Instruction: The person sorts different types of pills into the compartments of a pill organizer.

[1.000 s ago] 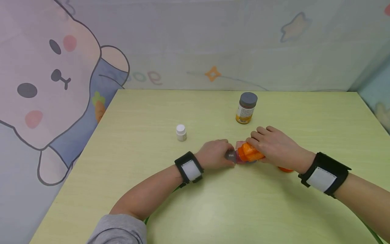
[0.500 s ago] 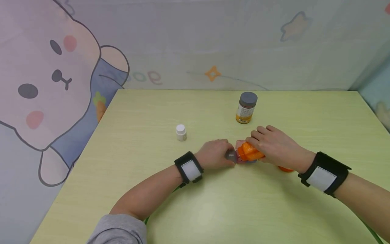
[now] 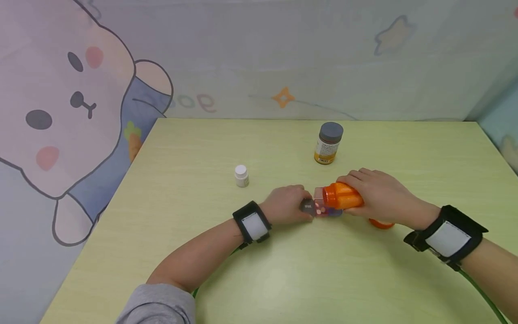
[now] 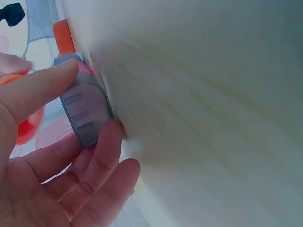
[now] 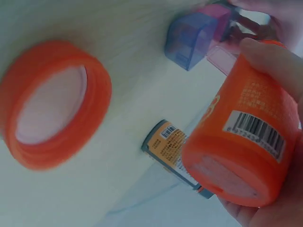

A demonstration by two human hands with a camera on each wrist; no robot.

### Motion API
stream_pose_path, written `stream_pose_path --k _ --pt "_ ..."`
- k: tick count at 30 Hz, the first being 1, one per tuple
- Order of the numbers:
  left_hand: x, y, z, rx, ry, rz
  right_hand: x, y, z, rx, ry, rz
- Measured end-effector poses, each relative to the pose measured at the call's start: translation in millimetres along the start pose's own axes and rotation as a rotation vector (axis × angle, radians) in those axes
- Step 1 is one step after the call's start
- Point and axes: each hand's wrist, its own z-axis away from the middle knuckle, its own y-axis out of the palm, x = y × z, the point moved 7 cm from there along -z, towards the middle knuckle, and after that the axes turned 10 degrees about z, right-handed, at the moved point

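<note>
My left hand (image 3: 285,204) pinches the grey end of a small pill box (image 4: 85,111) between thumb and fingers, keeping it on the table. Pink and blue sections (image 5: 189,40) extend to the right of the grey end, and a clear pink lid (image 3: 319,192) stands raised behind. Small pale pills (image 3: 319,210) show in the pink section. Gripped by my right hand (image 3: 380,195), an orange bottle (image 3: 344,196) lies nearly level just above the box, its uncapped mouth facing left. The bottle's barcode and base show in the right wrist view.
The orange screw cap (image 5: 99,106) lies on the table below my right wrist, inner side showing. A jar with a grey lid (image 3: 328,144) stands upright behind the bottle. Farther left is a small white bottle (image 3: 241,176). A printed cloth (image 3: 243,58) hangs behind the table.
My right hand has moved right with the orange bottle and turned it more level. The pills in the pink section have come into view. My left hand stays in place.
</note>
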Motion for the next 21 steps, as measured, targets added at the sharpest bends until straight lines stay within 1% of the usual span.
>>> stream_pose_path --k 2,5,10,13,17,21 --pt "-0.1 -0.1 0.0 0.000 0.003 -0.001 -4 2.3 6 0.014 0.069 -0.119" --pt "-0.3 -0.5 0.0 0.000 0.010 -0.005 -6 5.7 16 0.001 0.128 -0.276" --pt "-1.0 -1.2 0.2 -0.002 0.022 -0.017 1 5.1 27 -0.056 0.135 -0.524" --pt "-0.6 -0.4 -0.1 -0.001 0.019 -0.014 9 5.5 30 -0.055 0.137 -0.646" --pt "0.4 0.6 -1.1 -0.001 0.009 -0.011 26 10.8 29 -0.032 0.135 -0.737" --pt "1.1 1.6 -1.5 0.001 -0.010 -0.005 45 22.4 29 0.000 0.111 -0.836"
